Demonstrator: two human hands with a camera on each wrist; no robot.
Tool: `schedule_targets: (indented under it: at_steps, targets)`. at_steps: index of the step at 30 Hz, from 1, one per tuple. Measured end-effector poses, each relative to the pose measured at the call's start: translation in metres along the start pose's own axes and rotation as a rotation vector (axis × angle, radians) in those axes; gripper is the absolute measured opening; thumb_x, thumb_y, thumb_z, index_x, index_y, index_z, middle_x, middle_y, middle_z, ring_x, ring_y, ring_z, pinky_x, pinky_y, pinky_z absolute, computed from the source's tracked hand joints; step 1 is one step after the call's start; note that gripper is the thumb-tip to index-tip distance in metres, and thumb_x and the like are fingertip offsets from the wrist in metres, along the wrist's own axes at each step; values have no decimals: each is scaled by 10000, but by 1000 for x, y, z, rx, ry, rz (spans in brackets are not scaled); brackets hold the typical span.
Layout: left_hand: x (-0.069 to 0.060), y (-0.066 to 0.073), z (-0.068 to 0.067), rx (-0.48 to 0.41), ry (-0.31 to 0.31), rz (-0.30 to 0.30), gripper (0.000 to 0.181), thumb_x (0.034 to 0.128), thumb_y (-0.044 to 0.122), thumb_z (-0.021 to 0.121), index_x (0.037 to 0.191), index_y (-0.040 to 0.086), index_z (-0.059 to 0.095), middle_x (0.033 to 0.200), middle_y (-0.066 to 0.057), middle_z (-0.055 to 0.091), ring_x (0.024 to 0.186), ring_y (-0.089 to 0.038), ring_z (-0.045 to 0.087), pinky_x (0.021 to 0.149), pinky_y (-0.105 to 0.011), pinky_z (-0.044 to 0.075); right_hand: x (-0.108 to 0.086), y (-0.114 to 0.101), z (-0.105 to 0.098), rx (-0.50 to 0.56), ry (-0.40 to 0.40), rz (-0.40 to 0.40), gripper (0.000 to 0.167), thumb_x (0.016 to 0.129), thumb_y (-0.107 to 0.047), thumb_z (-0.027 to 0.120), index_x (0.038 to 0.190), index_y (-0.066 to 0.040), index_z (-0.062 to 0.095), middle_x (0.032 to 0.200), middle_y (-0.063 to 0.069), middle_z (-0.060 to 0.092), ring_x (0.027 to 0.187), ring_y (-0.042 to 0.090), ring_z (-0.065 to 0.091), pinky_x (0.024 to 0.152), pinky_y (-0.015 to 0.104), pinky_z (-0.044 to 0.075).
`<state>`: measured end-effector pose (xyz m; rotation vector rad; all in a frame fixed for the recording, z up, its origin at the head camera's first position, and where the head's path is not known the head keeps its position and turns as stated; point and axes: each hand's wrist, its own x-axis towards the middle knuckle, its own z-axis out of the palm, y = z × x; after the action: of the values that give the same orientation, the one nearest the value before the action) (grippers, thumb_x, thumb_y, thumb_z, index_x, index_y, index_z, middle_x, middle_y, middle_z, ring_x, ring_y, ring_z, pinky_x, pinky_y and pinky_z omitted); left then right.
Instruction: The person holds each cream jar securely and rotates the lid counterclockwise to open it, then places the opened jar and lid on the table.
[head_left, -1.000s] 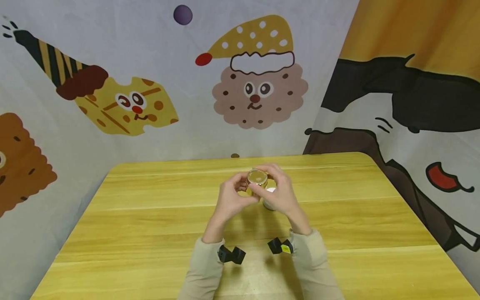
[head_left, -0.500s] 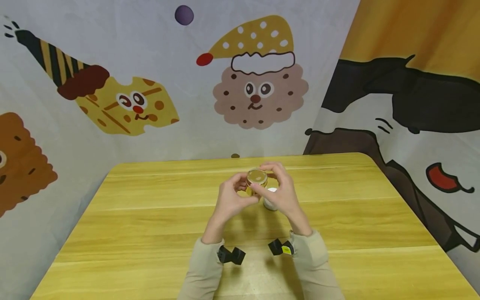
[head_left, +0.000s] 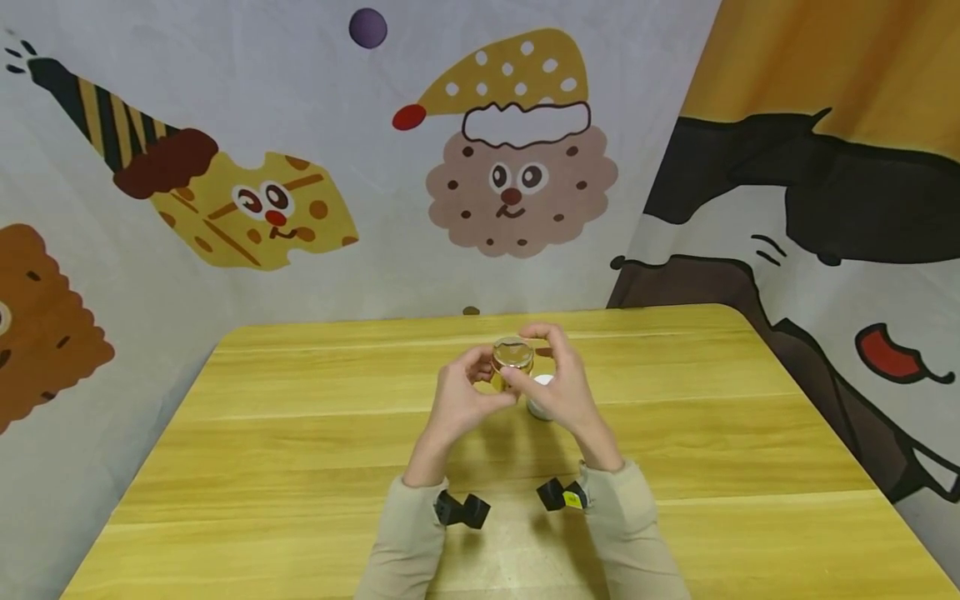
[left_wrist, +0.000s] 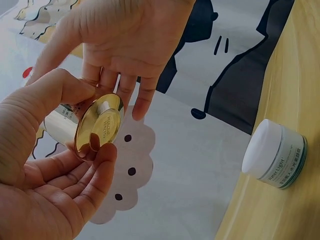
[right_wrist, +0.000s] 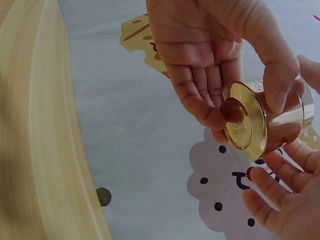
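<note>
In the head view a small shiny jar with a gold top is held upright above the table, between both hands. My left hand pinches it; in the left wrist view the thumb and fingers hold the jar's gold base. Beside the jar, my right hand is spread, its thumb lying near the rim. From the right wrist view, the right hand has its fingers loosely extended near the jar's upper end. Whether its thumb touches the jar is hard to tell.
A white jar with a printed label stands on the wooden table, partly hidden behind the right hand in the head view. A cartoon-printed cloth hangs behind the table. Black wrist cameras sit at both sleeves.
The right hand's fingers have drawn slightly away from the gold-topped jar's far side. The reflection on the top has shifted. The left hand keeps its grip almost in place.
</note>
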<state>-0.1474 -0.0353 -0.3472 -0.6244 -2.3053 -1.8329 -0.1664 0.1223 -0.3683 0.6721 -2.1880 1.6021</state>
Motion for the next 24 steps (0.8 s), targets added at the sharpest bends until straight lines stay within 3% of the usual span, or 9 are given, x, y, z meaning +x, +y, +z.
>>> schedule_targets:
  at_steps: [2, 5, 9, 11, 16, 21, 24]
  targets:
    - [0, 0, 0, -1, 2, -7, 376, 708, -68, 720, 1063, -117, 604, 939, -222, 632, 818, -316, 579, 772, -462, 510, 1, -9, 0, -5, 16, -3, 424, 724, 34, 712, 1097, 112, 525, 1138, 246, 536, 1077, 364, 475, 893, 578, 388]
    - [0, -1, 0, -3, 5, -13, 375, 705, -64, 723, 1059, -113, 606, 935, -222, 631, 818, -320, 580, 771, -463, 512, 2, -21, -1, -10, 18, -28, 370, 727, 72, 690, 1065, 136, 552, 1114, 279, 540, 1045, 374, 478, 869, 516, 406]
    - [1, -2, 1, -7, 10, -18, 390, 701, -60, 725, 1065, -123, 603, 935, -227, 631, 817, -326, 578, 772, -489, 508, 1, -6, 0, -10, -5, -110, 335, 809, -17, 641, 1118, 98, 582, 1139, 243, 548, 1038, 299, 491, 836, 361, 421]
    - [1, -2, 1, -9, 13, -21, 384, 699, -59, 726, 1057, -121, 605, 931, -223, 630, 814, -321, 576, 770, -480, 510, 0, 5, 2, 1, -16, -139, 355, 834, -69, 618, 1163, 60, 584, 1160, 207, 550, 1041, 271, 492, 826, 338, 425]
    - [0, -3, 1, -1, 10, -17, 361, 698, -73, 723, 1039, -109, 611, 922, -216, 629, 810, -325, 579, 760, -428, 517, -2, 12, 3, 3, -21, -93, 494, 827, -171, 647, 1260, 29, 519, 1213, 182, 532, 1096, 299, 481, 876, 435, 412]
    - [-1, -4, 1, -16, 5, -10, 381, 693, -92, 718, 1055, -121, 603, 930, -227, 627, 820, -351, 586, 771, -498, 507, -1, -4, 3, 7, -2, -12, 465, 728, 4, 715, 1135, 93, 510, 1165, 233, 529, 1102, 352, 467, 913, 526, 385]
    - [-2, -3, 2, -26, 0, -5, 388, 694, -88, 720, 1062, -121, 601, 938, -227, 625, 818, -344, 580, 775, -523, 498, -1, -7, 3, 16, 17, -38, 410, 708, 69, 718, 1075, 115, 540, 1117, 261, 541, 1066, 376, 468, 883, 532, 383]
